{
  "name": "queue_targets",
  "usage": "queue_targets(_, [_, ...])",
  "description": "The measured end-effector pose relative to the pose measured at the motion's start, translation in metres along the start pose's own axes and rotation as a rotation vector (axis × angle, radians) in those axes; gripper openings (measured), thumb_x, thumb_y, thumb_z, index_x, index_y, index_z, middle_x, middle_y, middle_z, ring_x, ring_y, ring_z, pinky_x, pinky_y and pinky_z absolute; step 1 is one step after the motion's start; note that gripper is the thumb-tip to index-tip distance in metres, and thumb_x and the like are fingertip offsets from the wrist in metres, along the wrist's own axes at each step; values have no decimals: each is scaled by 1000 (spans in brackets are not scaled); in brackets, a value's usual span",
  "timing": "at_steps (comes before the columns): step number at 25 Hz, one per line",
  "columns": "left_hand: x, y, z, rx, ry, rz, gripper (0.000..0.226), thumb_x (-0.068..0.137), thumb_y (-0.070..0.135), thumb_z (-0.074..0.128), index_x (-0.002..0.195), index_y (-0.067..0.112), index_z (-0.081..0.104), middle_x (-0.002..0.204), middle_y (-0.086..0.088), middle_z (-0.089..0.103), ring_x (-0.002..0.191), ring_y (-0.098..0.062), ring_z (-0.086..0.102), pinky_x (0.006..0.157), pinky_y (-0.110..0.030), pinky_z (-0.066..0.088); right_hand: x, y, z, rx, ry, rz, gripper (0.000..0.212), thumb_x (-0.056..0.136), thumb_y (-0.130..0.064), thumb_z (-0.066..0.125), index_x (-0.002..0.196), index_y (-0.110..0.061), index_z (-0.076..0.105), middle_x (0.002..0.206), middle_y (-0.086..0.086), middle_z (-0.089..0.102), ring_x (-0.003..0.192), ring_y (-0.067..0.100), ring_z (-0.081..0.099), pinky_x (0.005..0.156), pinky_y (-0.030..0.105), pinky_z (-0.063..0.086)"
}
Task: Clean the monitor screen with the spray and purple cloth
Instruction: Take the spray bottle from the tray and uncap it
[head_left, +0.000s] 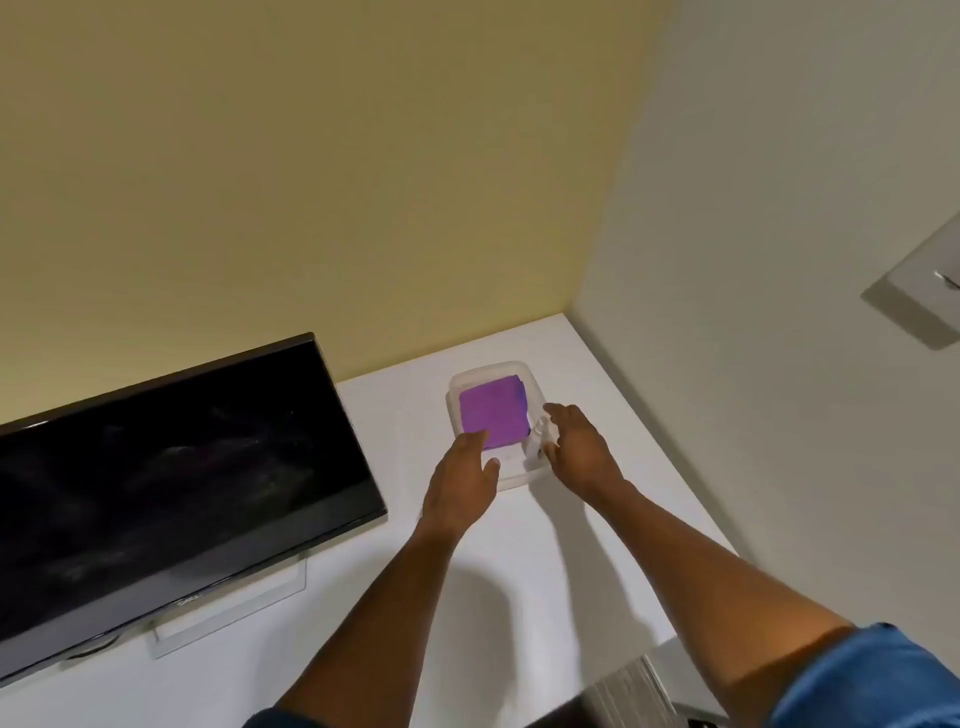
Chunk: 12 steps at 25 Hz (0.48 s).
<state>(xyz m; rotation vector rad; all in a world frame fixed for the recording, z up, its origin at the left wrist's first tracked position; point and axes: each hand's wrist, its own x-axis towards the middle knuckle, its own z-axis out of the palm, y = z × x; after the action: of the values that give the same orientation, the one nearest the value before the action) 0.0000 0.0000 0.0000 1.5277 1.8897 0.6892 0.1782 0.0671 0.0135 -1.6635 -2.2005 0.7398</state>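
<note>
A folded purple cloth (493, 413) lies in a clear plastic tray (488, 370) on the white desk, right of the dark monitor (171, 483). My left hand (462, 483) reaches into the tray's near side, fingertips touching the cloth's near left corner, thumb spread. My right hand (579, 449) hovers at the tray's right edge, fingers apart around a small clear spray bottle (540, 434) that stands there, mostly hidden. I cannot tell whether the fingers touch the bottle. The monitor's screen is off and shows smudges.
The white desk (519, 597) meets a yellow wall behind and a pale wall on the right. The monitor stands on a flat silver base (228, 608). A grey object (631, 686) sits at the desk's near right corner.
</note>
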Motion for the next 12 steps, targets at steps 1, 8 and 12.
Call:
queue_targets(1, [4,0,4,-20,5,-6,45,96,28,56,139,20,45,140,-1,53,125,-20,55,106,-37,46,7,2,1,-32,-19,4,55,92,-13,60,144,-12,43,130,11,52,111,29,58,92,34,46])
queue_targets(8, [12,-1,13,-33,-13,-62,47,96,29,56,140,22,43,141,0,51,127,-21,52,107,-40,45,24,8,11,-111,-131,27,38,94,-14,56,132,-12,57,121,13,57,105,31,61,86,29,46])
queue_targets(12, [12,-6,10,-21,11,-41,55,96,27,56,147,21,34,143,-2,48,129,-22,50,106,-39,46,28,12,13,-152,-141,54,28,88,-8,53,113,-9,66,105,14,65,92,32,63,72,26,39])
